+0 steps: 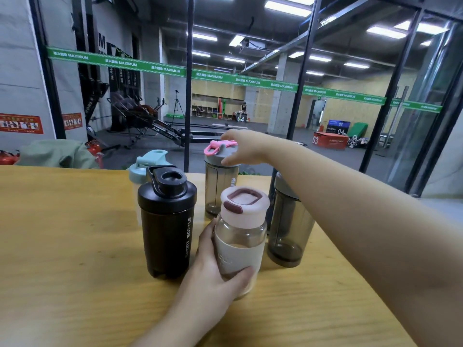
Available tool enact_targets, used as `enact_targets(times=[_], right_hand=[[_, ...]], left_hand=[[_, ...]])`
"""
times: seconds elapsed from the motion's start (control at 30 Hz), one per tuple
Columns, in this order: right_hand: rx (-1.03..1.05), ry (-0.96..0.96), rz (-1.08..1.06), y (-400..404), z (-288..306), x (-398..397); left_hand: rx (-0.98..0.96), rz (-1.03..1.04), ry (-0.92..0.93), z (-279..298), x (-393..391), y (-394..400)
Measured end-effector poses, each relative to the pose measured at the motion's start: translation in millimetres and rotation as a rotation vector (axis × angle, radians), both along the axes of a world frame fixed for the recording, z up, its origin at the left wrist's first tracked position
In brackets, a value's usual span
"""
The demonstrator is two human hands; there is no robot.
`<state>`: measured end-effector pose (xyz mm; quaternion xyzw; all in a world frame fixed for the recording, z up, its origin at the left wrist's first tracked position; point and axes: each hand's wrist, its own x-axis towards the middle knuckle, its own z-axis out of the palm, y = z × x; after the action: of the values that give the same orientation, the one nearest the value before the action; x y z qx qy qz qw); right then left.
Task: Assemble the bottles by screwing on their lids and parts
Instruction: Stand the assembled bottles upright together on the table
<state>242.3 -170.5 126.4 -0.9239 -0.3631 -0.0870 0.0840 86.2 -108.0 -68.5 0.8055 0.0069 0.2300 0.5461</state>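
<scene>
Wooden table (75,246) fronts a glass wall, a gym beyond. On it stands a black bottle (166,226) with its lid on. Just right of it the left hand (213,271) is wrapped around a clear bottle (240,241) with a pink lid (246,204). Behind — farther back — the right hand (240,149) rests fingers on the grey lid (221,151) of a smoky bottle (220,189), apparently gripping it. A second smoky bottle (288,229) stands right of the clear one; a pale green-lidded bottle (147,164) peeks from behind the black bottle.
</scene>
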Motion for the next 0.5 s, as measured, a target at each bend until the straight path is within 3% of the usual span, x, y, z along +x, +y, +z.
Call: enact_targets(times=[0.5], right_hand=[[-0.148,-0.051,-0.045,34.6,-10.1,27.9]], left_hand=[[0.078,0.073,0.047,5.3,-2.2,0.8]])
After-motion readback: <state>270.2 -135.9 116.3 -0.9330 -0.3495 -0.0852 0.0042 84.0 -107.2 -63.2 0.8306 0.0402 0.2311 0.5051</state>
